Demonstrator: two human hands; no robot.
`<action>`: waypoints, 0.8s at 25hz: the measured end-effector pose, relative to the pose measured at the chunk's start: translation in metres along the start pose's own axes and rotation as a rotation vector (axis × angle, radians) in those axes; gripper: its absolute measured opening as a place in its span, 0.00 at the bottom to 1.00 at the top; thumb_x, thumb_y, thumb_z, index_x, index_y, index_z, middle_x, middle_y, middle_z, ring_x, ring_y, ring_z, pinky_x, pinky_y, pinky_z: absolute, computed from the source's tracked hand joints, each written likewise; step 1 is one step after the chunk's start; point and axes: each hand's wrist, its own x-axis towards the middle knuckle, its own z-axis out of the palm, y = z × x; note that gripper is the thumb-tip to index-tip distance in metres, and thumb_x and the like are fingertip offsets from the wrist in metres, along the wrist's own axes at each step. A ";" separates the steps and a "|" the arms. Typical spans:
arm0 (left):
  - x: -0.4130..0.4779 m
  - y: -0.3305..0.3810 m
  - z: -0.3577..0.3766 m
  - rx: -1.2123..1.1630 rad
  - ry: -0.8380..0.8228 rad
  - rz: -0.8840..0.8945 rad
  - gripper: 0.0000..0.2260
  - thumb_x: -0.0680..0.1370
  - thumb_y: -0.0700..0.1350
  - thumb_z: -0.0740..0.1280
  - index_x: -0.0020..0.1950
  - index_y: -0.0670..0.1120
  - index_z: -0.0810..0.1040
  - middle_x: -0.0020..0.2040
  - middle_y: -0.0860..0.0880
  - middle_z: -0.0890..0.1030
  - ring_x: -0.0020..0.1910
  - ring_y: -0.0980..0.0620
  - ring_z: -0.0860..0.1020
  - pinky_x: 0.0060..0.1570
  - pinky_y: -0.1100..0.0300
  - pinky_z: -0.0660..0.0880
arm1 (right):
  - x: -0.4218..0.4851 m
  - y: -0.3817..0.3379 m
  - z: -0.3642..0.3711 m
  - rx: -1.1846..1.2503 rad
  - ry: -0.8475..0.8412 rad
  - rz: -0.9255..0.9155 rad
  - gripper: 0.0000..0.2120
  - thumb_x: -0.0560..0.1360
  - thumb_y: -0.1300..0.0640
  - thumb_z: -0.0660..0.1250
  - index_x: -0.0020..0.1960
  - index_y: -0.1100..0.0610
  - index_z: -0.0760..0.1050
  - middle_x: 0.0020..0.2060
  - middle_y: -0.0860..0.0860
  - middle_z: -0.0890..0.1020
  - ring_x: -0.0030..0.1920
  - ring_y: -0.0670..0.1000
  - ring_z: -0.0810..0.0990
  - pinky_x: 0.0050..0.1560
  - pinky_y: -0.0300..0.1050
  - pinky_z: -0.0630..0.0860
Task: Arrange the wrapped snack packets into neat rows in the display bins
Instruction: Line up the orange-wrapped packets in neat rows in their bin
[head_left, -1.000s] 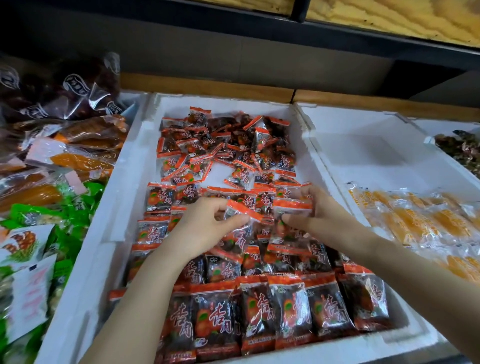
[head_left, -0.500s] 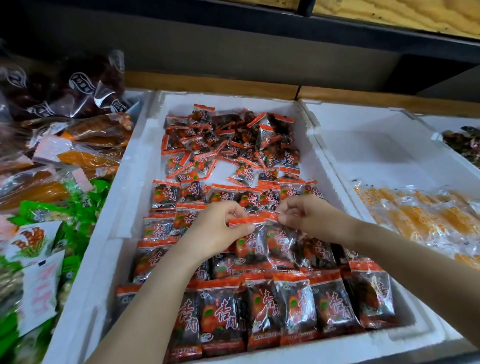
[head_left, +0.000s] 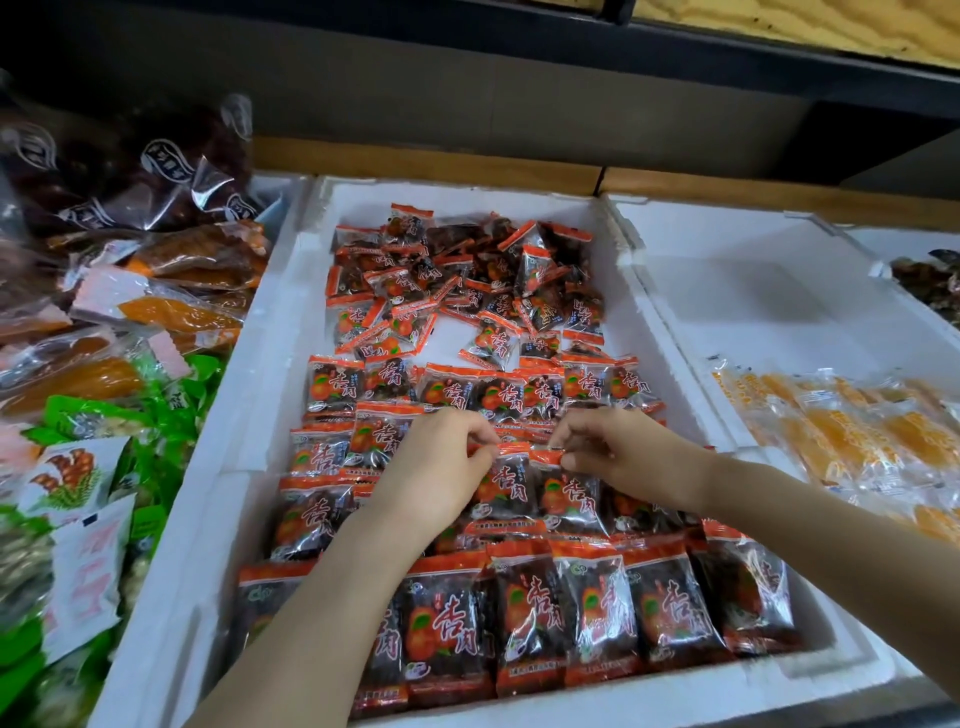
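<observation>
Fingers first: my left hand (head_left: 441, 470) pinches the orange top seam of one packet (head_left: 503, 486), and my right hand (head_left: 626, 457) pinches the seam of its neighbour (head_left: 574, 499). Both packets lie side by side in a middle row of the white foam bin (head_left: 260, 415). I'd call this step squaring the pair into line. The front row (head_left: 597, 613) looks tidy, and a loose heap (head_left: 467, 280) waits at the back. Next comes a gentle let-go without dragging them, then a reach for that heap.
</observation>
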 end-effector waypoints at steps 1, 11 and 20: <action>-0.001 0.001 0.001 0.023 0.003 0.008 0.06 0.80 0.44 0.65 0.51 0.48 0.82 0.49 0.54 0.81 0.43 0.61 0.74 0.42 0.70 0.68 | -0.001 0.001 0.001 -0.015 0.015 -0.016 0.05 0.76 0.60 0.65 0.51 0.54 0.76 0.39 0.44 0.77 0.39 0.39 0.75 0.41 0.29 0.69; -0.005 0.004 -0.004 0.274 -0.075 0.068 0.12 0.82 0.54 0.56 0.61 0.50 0.71 0.59 0.53 0.72 0.61 0.54 0.68 0.61 0.59 0.66 | 0.009 0.001 -0.007 0.009 0.018 -0.104 0.09 0.77 0.61 0.64 0.53 0.49 0.76 0.45 0.39 0.77 0.45 0.36 0.75 0.47 0.26 0.68; 0.120 -0.069 -0.059 0.333 0.125 -0.213 0.22 0.76 0.51 0.69 0.66 0.44 0.69 0.66 0.41 0.71 0.64 0.42 0.70 0.64 0.47 0.68 | 0.132 0.009 -0.032 -0.030 0.238 0.016 0.23 0.78 0.57 0.63 0.72 0.56 0.63 0.69 0.53 0.68 0.67 0.51 0.69 0.65 0.39 0.63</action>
